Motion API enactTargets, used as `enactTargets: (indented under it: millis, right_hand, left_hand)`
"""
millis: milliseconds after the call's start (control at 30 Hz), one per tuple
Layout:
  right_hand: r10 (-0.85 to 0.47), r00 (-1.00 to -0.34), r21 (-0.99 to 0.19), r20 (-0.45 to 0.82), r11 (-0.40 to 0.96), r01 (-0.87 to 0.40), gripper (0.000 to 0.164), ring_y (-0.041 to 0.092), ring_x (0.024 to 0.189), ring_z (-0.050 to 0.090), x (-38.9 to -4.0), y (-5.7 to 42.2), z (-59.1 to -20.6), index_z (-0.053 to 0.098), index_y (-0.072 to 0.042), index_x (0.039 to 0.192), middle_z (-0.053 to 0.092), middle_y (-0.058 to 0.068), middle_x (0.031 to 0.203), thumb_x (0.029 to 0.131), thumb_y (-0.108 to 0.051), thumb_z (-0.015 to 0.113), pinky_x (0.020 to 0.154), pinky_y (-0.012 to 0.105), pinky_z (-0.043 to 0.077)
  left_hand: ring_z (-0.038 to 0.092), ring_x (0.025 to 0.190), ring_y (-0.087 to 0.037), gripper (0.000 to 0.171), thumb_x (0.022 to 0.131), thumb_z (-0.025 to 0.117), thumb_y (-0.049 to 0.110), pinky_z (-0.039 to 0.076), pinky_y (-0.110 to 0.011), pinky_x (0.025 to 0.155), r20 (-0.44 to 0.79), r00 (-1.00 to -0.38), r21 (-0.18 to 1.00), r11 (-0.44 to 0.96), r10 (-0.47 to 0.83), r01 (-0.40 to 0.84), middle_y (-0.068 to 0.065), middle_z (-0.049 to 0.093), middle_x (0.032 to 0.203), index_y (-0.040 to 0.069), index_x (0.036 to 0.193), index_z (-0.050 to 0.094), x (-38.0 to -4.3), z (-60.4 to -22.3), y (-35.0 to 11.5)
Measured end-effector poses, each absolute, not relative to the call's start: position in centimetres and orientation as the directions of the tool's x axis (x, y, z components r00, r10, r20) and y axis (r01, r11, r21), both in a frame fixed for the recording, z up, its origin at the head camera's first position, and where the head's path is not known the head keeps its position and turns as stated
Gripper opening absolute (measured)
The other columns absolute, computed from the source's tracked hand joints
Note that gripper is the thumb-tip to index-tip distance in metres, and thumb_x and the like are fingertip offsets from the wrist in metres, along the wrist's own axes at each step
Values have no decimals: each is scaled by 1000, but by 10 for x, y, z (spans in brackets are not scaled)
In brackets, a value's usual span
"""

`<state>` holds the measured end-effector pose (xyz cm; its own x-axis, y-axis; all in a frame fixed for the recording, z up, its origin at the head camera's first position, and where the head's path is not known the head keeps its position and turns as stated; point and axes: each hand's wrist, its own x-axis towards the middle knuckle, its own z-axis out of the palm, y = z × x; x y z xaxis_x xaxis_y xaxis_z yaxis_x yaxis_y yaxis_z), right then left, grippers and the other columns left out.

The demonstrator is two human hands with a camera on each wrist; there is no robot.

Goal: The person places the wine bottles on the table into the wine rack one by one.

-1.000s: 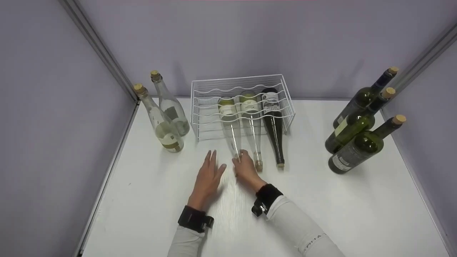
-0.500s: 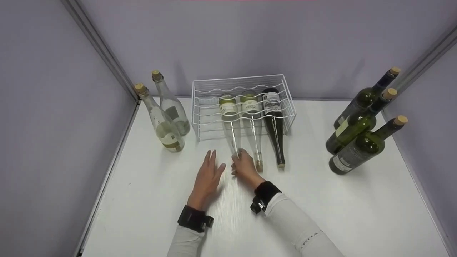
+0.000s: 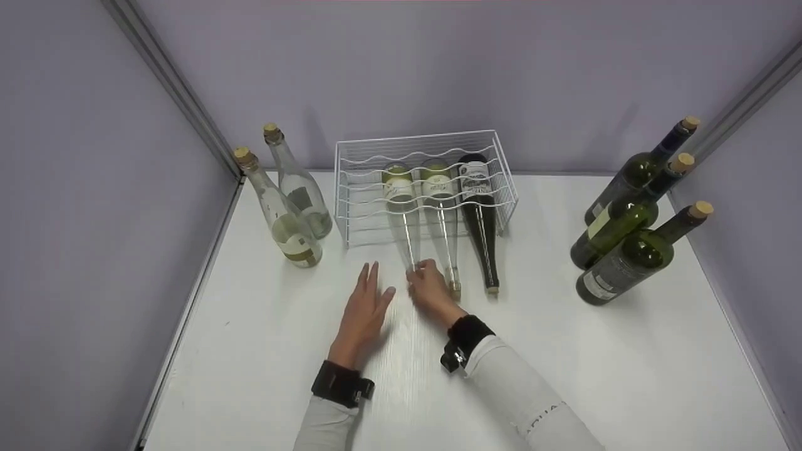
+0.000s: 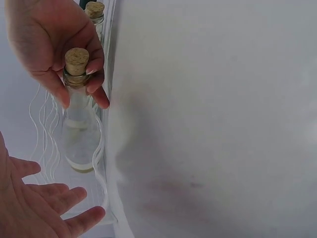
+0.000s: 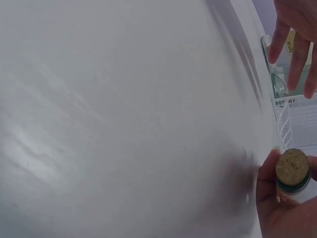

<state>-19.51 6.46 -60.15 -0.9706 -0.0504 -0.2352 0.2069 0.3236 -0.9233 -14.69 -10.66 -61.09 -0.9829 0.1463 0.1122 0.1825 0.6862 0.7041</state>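
In the head view my right hand grips the neck of a clear glass bottle, which lies in the white wire rack. The right wrist view shows its cork between finger and thumb. To the right in the rack lie another clear bottle and a dark bottle, necks toward me. My left hand is just left of the held bottle, fingers straight and spread, holding nothing. From the left wrist view, the gripped bottle appears end-on, its base inside the rack.
Two corked clear bottles stand upright left of the rack. Three corked green bottles stand at the right. Panels enclose the white table at the back and sides.
My right hand has moved slightly away from me, and the clear bottle has slid a little deeper into the rack. The left hand has stayed nearly still.
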Motion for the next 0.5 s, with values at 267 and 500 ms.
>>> enactTargets:
  millis: [267, 500]
  right_hand:
    - [-79, -962, -942, -262, 236, 237, 37, 27, 68, 65, -197, 63, -602, 45, 8, 129, 61, 22, 105, 104, -18, 50, 56, 33, 55]
    - [-107, -955, -950, -277, 177, 255, 40, 27, 67, 64, -198, 62, -604, 42, 9, 134, 59, 25, 112, 104, -17, 50, 59, 38, 57]
  left_hand:
    - [35, 137, -42, 69, 104, 38, 48, 33, -51, 108, 127, -980, 693, 694, 150, 196, -25, 22, 157, 6, 156, 21, -147, -610, -106]
    - [35, 137, -41, 69, 104, 38, 49, 33, -51, 108, 126, -982, 700, 688, 143, 190, -24, 22, 157, 6, 156, 23, -147, -610, -106]
